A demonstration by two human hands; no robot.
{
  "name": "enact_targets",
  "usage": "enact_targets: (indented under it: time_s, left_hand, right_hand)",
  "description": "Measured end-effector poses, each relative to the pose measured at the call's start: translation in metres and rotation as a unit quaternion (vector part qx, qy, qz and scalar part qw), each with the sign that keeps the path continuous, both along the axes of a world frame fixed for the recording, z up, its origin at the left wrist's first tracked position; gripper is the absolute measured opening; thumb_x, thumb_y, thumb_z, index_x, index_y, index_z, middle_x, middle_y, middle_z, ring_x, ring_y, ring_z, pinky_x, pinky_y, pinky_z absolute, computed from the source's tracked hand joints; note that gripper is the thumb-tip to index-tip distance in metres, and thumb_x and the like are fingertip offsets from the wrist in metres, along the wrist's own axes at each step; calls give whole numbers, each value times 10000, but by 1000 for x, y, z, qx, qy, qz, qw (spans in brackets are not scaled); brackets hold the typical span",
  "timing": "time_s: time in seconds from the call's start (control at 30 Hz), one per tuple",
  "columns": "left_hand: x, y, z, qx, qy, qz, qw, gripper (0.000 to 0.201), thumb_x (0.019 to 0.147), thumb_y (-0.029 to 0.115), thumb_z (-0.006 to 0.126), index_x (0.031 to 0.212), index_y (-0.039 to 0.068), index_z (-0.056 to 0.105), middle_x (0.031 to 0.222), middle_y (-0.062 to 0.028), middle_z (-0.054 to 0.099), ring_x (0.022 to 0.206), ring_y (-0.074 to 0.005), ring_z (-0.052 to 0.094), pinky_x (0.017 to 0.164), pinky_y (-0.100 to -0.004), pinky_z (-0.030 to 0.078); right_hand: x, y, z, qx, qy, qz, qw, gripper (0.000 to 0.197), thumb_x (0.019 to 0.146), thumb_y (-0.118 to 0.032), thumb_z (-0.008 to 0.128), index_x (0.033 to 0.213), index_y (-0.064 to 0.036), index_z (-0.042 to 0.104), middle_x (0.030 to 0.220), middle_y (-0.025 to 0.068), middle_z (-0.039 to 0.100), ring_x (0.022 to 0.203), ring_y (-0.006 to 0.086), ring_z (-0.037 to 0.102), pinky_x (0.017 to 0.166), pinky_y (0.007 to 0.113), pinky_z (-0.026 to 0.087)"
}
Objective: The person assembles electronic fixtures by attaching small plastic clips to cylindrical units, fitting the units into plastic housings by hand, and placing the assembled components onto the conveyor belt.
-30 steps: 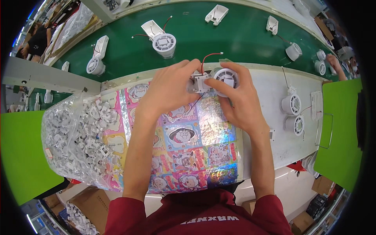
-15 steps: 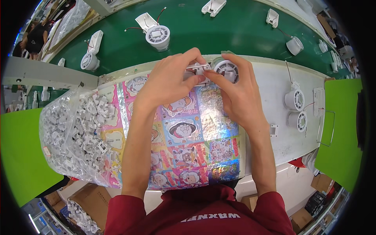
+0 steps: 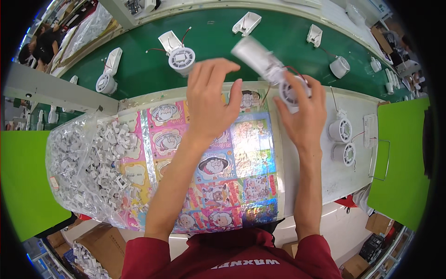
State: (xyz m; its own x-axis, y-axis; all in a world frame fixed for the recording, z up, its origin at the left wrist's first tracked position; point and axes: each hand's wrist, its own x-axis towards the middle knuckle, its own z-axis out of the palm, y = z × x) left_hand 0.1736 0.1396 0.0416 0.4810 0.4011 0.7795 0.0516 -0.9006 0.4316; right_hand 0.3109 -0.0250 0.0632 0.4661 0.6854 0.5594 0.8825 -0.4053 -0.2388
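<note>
My right hand (image 3: 304, 116) is closed around a white round slotted part (image 3: 288, 94) at the front edge of the green belt. Joined to it is a long white casing (image 3: 255, 55), blurred and slanting up and left over the belt, with a red wire beside the fingers. My left hand (image 3: 213, 100) is empty, thumb and fingers apart, above the upper part of a shiny sheet of cartoon prints (image 3: 216, 166). Just beyond its fingertips stands another white round unit (image 3: 181, 59) on the belt, with an open white casing and red wires.
Several similar white units stand along the green belt (image 3: 213, 42). A clear bag of small white plastic parts (image 3: 100, 158) lies at left. Two round white parts (image 3: 343, 142) and a long white piece (image 3: 370, 130) rest on the white tabletop at right. Green panels (image 3: 404, 162) flank the table.
My left hand has let go of the white part and opened. My right hand has moved right with the round part, and the long casing now swings out over the belt.
</note>
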Motion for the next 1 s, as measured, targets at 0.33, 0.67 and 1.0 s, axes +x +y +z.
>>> enact_targets:
  time_s: [0.33,0.67,1.0]
  left_hand:
    - [2,5,-36,-84,115,-42,989,101,843,33,706,941,46,691,918,-96,636,899,-303,625,811,-416,496]
    - [4,6,-38,-82,111,-51,989,40,839,37,702,870,52,682,894,-71,633,874,-282,607,796,-409,479]
    - [1,6,-37,-98,119,-56,986,69,848,42,707,916,37,698,918,-78,646,885,-296,613,814,-412,484]
  right_hand:
    - [14,6,-13,50,195,-110,973,418,851,-131,811,1217,-29,638,1127,123,559,1050,267,601,844,363,555]
    - [27,6,-43,-43,137,99,985,433,938,-95,650,1367,-48,615,1445,156,578,1372,383,448,1169,462,357]
    - [26,5,-45,-81,137,93,983,378,974,-107,595,1346,-46,623,1439,168,572,1368,376,450,1164,458,361]
